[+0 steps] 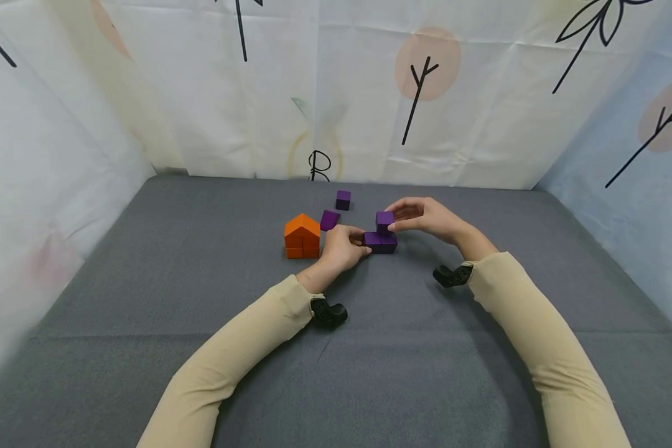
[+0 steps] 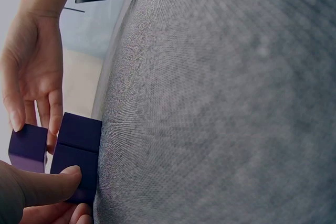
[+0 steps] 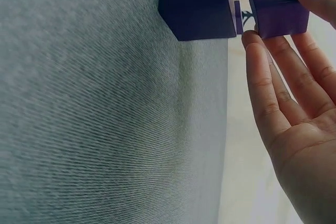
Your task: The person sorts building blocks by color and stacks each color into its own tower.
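My right hand (image 1: 427,219) pinches a purple cube (image 1: 384,220) between thumb and fingertips. The cube hangs close over two purple blocks (image 1: 381,244) that stand side by side on the grey cloth; a narrow gap separates it from them in the left wrist view. From the left side, my left hand (image 1: 343,247) grips the nearer of these two blocks (image 2: 79,153), its thumb (image 2: 65,182) on the front face and the other fingers curled behind. The right wrist view shows the held cube (image 3: 277,9) with the thumb on one side and fingertips opposite.
To the left of my left hand stands a small orange block house (image 1: 302,238) with a peaked top. Behind that hand lie a tilted purple block (image 1: 330,219) and another purple cube (image 1: 343,200). Printed cloth walls (image 1: 358,124) rise behind and beside the grey tabletop (image 1: 201,298).
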`<move>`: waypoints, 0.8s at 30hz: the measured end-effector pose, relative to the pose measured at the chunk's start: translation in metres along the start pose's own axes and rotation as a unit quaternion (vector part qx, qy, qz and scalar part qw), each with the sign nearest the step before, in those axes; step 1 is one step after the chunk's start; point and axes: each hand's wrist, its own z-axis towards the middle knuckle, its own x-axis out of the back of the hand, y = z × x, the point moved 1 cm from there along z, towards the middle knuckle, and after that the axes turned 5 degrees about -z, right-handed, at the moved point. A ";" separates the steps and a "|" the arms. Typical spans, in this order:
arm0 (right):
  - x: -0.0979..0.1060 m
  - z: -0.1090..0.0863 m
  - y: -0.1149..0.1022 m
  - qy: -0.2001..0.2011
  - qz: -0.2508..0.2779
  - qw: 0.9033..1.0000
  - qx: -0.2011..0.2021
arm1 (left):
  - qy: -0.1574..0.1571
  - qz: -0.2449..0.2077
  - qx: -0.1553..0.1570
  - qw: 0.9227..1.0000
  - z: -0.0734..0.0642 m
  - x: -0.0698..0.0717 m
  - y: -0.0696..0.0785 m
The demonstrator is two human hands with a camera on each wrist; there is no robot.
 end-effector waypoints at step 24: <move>-0.015 -0.005 -0.002 -0.028 -0.003 0.999 0.016 | -0.003 0.004 -0.012 1.000 0.000 0.001 -0.001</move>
